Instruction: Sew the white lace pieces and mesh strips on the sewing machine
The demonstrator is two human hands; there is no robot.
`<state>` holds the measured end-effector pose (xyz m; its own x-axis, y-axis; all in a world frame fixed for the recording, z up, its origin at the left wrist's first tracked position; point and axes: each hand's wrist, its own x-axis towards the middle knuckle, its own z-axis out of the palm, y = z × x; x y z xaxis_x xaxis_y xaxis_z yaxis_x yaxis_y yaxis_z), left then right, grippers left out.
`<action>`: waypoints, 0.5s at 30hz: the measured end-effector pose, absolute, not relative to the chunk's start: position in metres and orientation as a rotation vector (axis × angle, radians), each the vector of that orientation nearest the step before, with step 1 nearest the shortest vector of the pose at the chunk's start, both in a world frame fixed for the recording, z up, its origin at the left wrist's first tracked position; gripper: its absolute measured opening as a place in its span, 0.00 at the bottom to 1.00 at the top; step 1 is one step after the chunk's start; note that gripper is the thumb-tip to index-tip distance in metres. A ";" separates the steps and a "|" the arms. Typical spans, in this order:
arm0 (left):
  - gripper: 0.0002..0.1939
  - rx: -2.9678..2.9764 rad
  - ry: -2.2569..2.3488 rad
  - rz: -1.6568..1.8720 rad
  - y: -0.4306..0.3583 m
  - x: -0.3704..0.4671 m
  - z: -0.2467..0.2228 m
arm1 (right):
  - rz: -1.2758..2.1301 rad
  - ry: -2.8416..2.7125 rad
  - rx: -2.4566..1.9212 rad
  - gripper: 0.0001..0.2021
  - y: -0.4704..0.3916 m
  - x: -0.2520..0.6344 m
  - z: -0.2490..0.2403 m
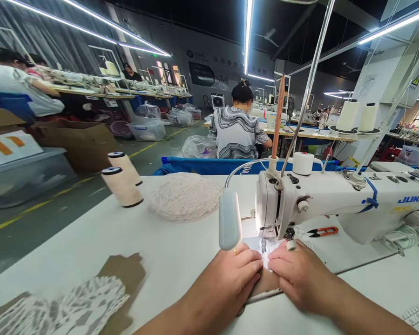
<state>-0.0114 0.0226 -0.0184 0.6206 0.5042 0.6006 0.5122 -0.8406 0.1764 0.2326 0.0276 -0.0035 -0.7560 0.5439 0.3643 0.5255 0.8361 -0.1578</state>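
Fabric (266,262), white: under the presser area of a JUKI sewing machine (317,195), between both hands. Left hand (232,272): fingers bent, fingertips grasping its left edge. Right hand (302,274): fingertips grasping its right edge. Lamp head (229,218): just above left hand. Orange-handled snips (328,231): beyond right hand. Thread cones (125,187), two: on tabletop (167,260), far left.

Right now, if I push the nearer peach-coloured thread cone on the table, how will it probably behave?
The nearer cone would probably tip if pushed high, since it stands taller than wide. Once down, its round body may roll. Pushed backward, it might knock the other cone standing close behind.
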 end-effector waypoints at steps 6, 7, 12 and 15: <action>0.16 -2.810 -0.931 -1.047 0.024 -0.010 -0.005 | 0.060 -2.601 -0.859 0.12 0.031 0.232 -0.008; 0.16 -2.806 -0.953 -1.041 0.025 -0.010 -0.004 | 0.056 -2.598 -0.877 0.13 0.033 0.232 -0.009; 0.16 -2.786 -1.045 -1.009 0.029 -0.012 -0.010 | 0.018 -2.561 -0.965 0.17 0.036 0.231 -0.008; 0.15 -2.791 -1.122 -0.999 0.034 -0.015 -0.018 | 0.027 -2.543 -0.985 0.16 0.037 0.229 -0.003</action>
